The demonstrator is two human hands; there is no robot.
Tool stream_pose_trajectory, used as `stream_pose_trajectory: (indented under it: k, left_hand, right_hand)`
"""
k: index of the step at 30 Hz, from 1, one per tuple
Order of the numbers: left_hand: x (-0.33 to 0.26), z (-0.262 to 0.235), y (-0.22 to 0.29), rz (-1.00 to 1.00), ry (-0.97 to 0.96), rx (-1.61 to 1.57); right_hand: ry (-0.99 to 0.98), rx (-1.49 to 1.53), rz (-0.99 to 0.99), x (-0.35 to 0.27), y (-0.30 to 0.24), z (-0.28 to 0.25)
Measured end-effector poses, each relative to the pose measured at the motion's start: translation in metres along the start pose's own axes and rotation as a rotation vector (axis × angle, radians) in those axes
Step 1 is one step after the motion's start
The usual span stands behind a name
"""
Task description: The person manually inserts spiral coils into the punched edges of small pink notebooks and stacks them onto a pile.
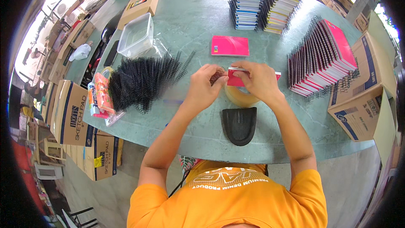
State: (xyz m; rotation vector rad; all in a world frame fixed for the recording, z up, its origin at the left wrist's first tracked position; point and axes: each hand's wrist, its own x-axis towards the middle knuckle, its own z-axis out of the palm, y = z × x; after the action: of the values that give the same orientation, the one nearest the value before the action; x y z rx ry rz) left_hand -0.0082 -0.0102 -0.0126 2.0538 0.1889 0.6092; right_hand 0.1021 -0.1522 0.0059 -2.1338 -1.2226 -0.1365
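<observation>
My right hand grips a small red-covered notebook, held upright with its white page edges up. Closed fingers of my left hand pinch a dark spiral binding coil at the notebook's left end; how far the coil is in the pages is too small to tell. Right below the notebook stands a large tan tape roll. Nearer to me lies a black, rounded rubber-like pad. Beyond my hands a pink notebook lies flat. To the left spreads a heap of loose black coils.
Coil-bound notebooks stand in tall stacks at the back, with a leaning pink-covered stack at right. An open carton borders the table's right side. A clear plastic tub and a cardboard box sit back left.
</observation>
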Motion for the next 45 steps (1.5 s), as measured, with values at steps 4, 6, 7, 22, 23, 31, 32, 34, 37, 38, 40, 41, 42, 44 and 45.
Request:
stream_pose_trajectory:
  k: [4, 6, 7, 22, 23, 31, 32, 34, 37, 38, 40, 41, 42, 44, 45]
  left_hand:
    - [0.003, -0.008, 0.014, -0.101, -0.18, 0.155]
    - [-0.002, -0.005, 0.011, -0.085, -0.134, 0.041]
    - [-0.004, -0.004, 0.009, -0.077, -0.111, -0.017]
    - [0.002, -0.004, 0.012, -0.21, -0.066, -0.171]
    - [0.002, -0.004, 0.012, -0.22, -0.082, -0.185]
    - [0.002, 0.004, -0.005, 0.054, 0.112, 0.011]
    - [0.004, 0.005, -0.005, 0.178, 0.146, 0.074]
    - [0.01, 0.002, -0.002, 0.274, 0.098, 0.177]
    - [0.016, -0.029, 0.007, -0.107, -0.389, 0.243]
    - [0.016, -0.03, 0.009, 0.002, -0.296, 0.249]
    - [0.014, -0.03, 0.012, 0.22, -0.109, 0.259]
    - [0.015, -0.029, 0.014, 0.158, -0.148, 0.247]
    - [0.016, -0.028, 0.016, 0.096, -0.187, 0.236]
    - [0.015, -0.029, 0.012, 0.123, -0.165, 0.269]
    - [0.013, -0.029, 0.004, 0.212, -0.105, 0.315]
  right_hand:
    - [-0.05, 0.018, 0.062, 0.001, -0.001, -0.003]
    - [-0.036, 0.009, 0.082, 0.0, -0.003, -0.003]
    - [-0.034, 0.013, 0.079, 0.001, -0.003, -0.002]
    - [-0.044, 0.072, 0.004, -0.004, -0.001, -0.001]
    - [-0.037, 0.061, 0.002, -0.003, -0.001, -0.001]
    - [-0.049, 0.054, -0.034, -0.003, -0.004, -0.001]
    - [-0.035, 0.045, -0.062, -0.003, -0.002, 0.001]
    - [-0.038, 0.007, -0.092, -0.004, 0.0, 0.003]
    - [-0.042, -0.04, -0.109, -0.004, 0.004, 0.001]
    - [-0.019, -0.017, -0.133, -0.004, 0.003, 0.004]
    - [0.009, 0.016, -0.144, -0.003, -0.001, 0.008]
    - [0.014, 0.021, -0.133, 0.0, -0.003, 0.009]
    - [0.018, 0.025, -0.122, 0.002, -0.004, 0.008]
    - [0.013, 0.225, -0.013, 0.0, -0.008, 0.005]
    - [0.008, 0.327, 0.041, -0.001, -0.01, 0.004]
